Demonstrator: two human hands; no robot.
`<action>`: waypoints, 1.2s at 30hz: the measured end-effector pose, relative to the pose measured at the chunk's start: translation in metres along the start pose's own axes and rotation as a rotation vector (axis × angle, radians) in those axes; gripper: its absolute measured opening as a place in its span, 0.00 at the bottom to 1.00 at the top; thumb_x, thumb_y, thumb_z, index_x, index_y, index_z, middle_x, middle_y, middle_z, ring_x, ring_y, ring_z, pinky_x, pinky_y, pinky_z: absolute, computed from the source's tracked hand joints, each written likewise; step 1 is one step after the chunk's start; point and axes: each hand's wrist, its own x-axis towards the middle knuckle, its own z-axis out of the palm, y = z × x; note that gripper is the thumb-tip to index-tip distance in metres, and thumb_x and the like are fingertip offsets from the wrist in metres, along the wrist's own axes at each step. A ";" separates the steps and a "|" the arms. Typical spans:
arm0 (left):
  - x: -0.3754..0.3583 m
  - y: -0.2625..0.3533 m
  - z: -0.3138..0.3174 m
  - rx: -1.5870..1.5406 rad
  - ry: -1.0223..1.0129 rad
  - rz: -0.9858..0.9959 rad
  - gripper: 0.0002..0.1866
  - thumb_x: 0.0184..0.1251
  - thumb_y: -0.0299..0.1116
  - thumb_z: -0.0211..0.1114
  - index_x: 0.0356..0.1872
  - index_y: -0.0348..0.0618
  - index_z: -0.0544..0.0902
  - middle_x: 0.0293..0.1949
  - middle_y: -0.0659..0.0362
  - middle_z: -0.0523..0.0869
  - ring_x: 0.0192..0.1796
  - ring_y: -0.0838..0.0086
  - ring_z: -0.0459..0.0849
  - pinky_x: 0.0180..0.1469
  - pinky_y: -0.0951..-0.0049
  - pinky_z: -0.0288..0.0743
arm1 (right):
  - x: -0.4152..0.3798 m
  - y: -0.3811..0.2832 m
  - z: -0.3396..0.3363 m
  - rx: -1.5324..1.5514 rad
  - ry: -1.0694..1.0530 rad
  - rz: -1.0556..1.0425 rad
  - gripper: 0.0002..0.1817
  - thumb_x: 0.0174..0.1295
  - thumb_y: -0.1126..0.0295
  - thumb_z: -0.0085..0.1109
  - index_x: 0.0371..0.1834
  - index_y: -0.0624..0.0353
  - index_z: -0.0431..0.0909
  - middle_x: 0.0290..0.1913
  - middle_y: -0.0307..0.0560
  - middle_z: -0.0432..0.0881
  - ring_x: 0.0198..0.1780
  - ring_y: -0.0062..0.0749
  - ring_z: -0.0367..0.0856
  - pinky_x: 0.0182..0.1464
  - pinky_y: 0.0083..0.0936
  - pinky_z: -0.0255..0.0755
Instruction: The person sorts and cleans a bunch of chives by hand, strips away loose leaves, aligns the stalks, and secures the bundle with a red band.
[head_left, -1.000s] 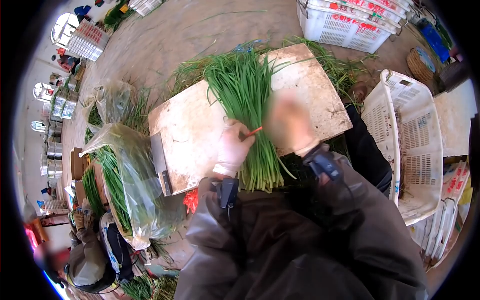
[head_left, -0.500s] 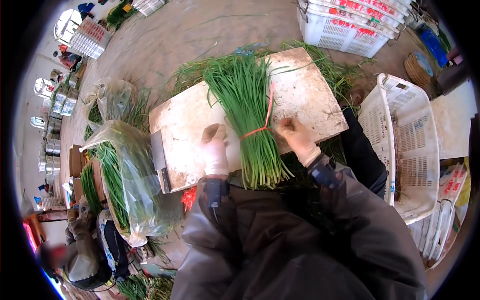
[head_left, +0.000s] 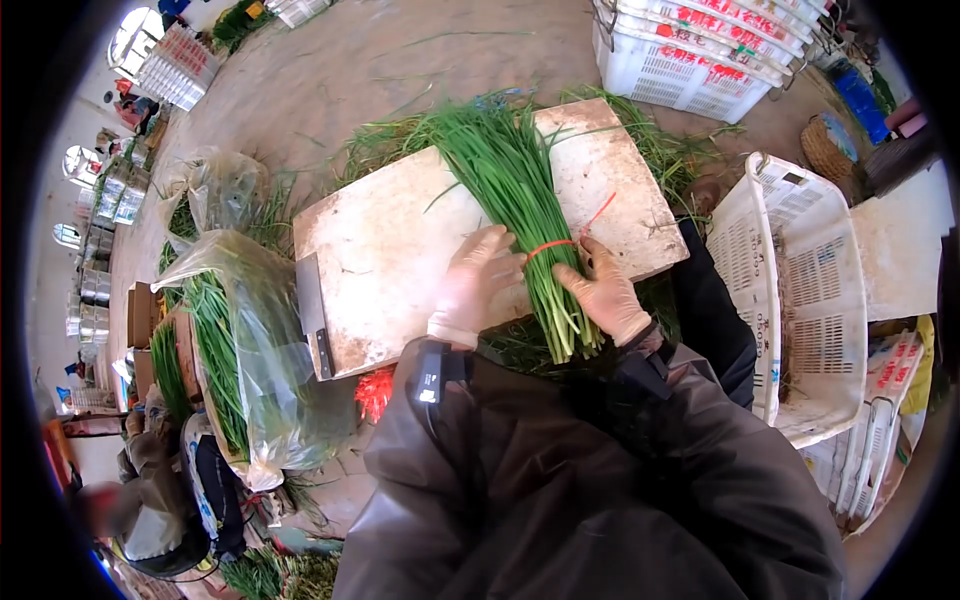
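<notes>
A bundle of green chives (head_left: 505,175) lies across a soil-marked white board (head_left: 385,245), its pale stem ends hanging over the near edge. A red tie (head_left: 552,246) circles the stems, and its loose end sticks up to the right. My gloved left hand (head_left: 474,280) has its fingers stretched out at the left side of the bundle, by the tie. On the right side, my gloved right hand (head_left: 606,292) grips the stems just below the tie, thumb across them. A broad-bladed knife (head_left: 311,295) lies along the board's left edge.
Clear plastic bags (head_left: 285,370) of chives stand left of the board. At right is a white plastic crate (head_left: 745,290); stacked crates (head_left: 670,75) stand behind. Loose leaves (head_left: 385,145) litter the floor around the board. Another person (head_left: 155,490) sits at lower left.
Both hands have moved onto the bundle; before, they were apart on either side. The bundle looks narrower and more slanted, its stem ends shifted right. The tie's tail now points up-right.
</notes>
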 end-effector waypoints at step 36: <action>0.022 -0.054 0.047 0.939 0.241 0.431 0.33 0.51 0.48 0.86 0.52 0.39 0.82 0.43 0.53 0.88 0.43 0.63 0.88 0.48 0.63 0.83 | -0.035 -0.028 -0.065 -0.451 0.099 -0.416 0.05 0.64 0.71 0.67 0.35 0.56 0.80 0.30 0.49 0.84 0.34 0.49 0.85 0.37 0.39 0.79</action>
